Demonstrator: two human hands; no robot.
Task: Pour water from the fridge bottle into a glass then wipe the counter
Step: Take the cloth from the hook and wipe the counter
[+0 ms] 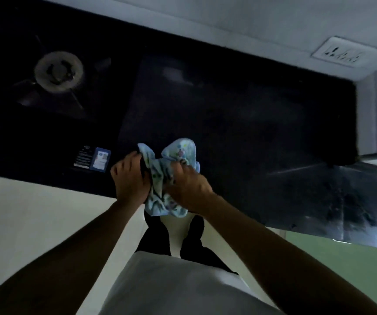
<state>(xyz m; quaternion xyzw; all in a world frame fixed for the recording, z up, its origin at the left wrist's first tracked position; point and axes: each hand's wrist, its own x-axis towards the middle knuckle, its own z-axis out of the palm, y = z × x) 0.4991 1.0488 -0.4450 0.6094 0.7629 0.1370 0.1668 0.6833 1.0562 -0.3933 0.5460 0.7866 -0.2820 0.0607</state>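
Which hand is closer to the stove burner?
The left hand. It grips the cloth on the burner side; the right hand grips the other side.

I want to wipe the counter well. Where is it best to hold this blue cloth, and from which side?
The cloth is bunched between the left hand and right hand at the front edge of the counter. Probably best to gather its crumpled middle from above in one palm, so the loose corners fold under as a pad.

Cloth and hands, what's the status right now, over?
Left hand and right hand both in a grip on the bunched blue cloth. Cloth at the near edge of the black counter. Nothing in the way ahead.
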